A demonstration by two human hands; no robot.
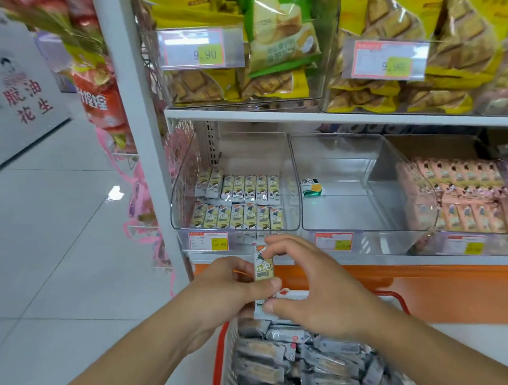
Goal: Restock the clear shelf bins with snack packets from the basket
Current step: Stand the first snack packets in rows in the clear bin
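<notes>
Your left hand [224, 290] and right hand [310, 291] both pinch one packet [264, 266] upright above the basket [220, 348]. Bin [232, 200] just beyond them looks roughly half filled; basket nearly full, so plenty left.

orange basket [219, 358], silver packets [262, 372]

Two hands [224, 290], one basket [223, 367], three clear bins [234, 224] on the lower shelf, one lone packet [312, 186] in the middle bin, five price tags [209, 241]
</notes>
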